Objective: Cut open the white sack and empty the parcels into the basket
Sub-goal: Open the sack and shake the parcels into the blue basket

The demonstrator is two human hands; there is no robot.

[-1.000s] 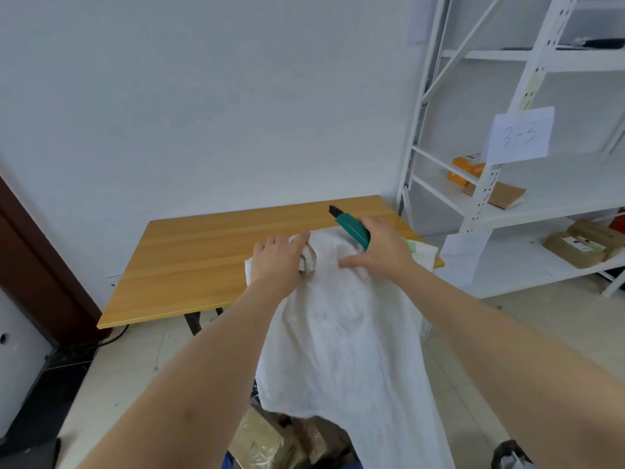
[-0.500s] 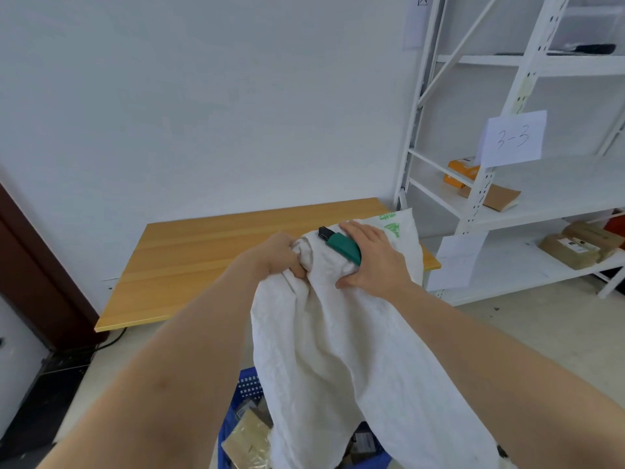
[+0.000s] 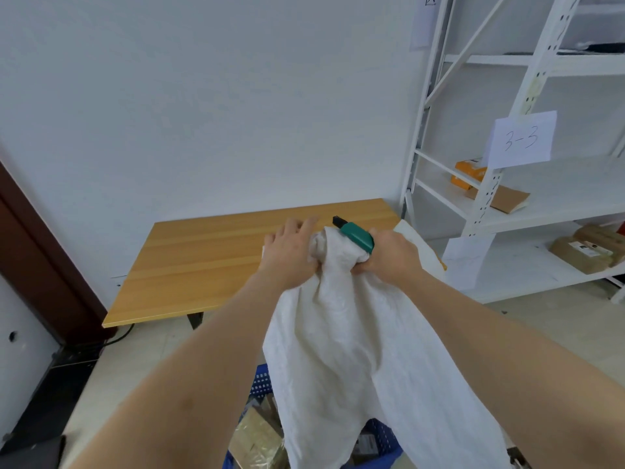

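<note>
Table of light wood (image 3: 203,265) sits at left behind the hands. Left hand (image 3: 291,255) now has fingers splayed looser, thumb side bunching the crumpled white woven sack (image 3: 338,333) (tighter neck than half a second ago). Right hand (image 3: 392,255) grips the sack plus a green utility knife (image 3: 356,236). The sack hangs over the blue plastic basket (image 3: 260,384) holding brown parcels (image 3: 257,434).

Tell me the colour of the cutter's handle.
Green, with a black tip: the cutter, in the head view.

A plain white wall (image 3: 203,96) fills the back; a wooden table (image 3: 209,265) stands against it; white metal shelving (image 3: 490,204) rises at the right, bearing a paper label (image 3: 522,138) marked 3-3; a dark brown door frame (image 3: 30,252) edges the left; pale floor tiles (image 3: 135,353) lie below.
</note>
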